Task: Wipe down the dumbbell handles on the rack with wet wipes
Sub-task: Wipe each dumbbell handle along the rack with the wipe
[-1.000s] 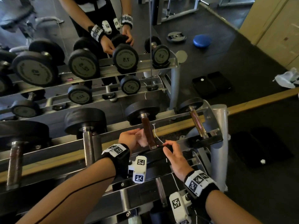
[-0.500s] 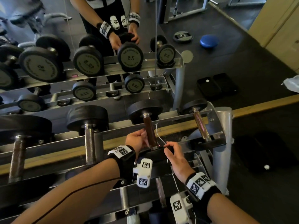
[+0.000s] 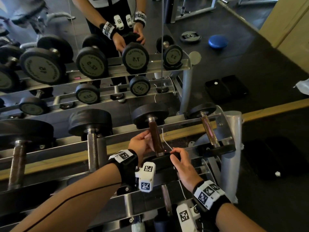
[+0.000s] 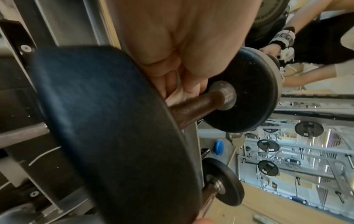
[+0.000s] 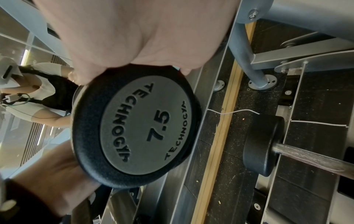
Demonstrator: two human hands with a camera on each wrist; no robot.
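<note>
The 7.5 dumbbell lies across the rack's upper tier (image 3: 117,141) with its brown handle (image 3: 155,138) pointing away from me. My left hand (image 3: 148,139) wraps its fingers against the left side of that handle, near the middle. In the left wrist view the fingers (image 4: 172,68) curl onto the handle (image 4: 195,109) between the two black heads. Something pale sits under them, and I cannot tell whether it is a wipe. My right hand (image 3: 175,153) grips the near head (image 3: 160,162) from above. The right wrist view shows the palm (image 5: 134,30) over the rim of the head marked 7.5 (image 5: 141,131).
A smaller dumbbell (image 3: 209,131) lies just right of mine, a bigger one (image 3: 92,131) to its left. The rack's grey upright (image 3: 232,148) stands at the right end. A mirror behind repeats the rack and my hands. A thin white cable (image 3: 164,139) runs beside the handle.
Both hands keep the same hold on the 7.5 dumbbell. Only the head view has shifted slightly.
</note>
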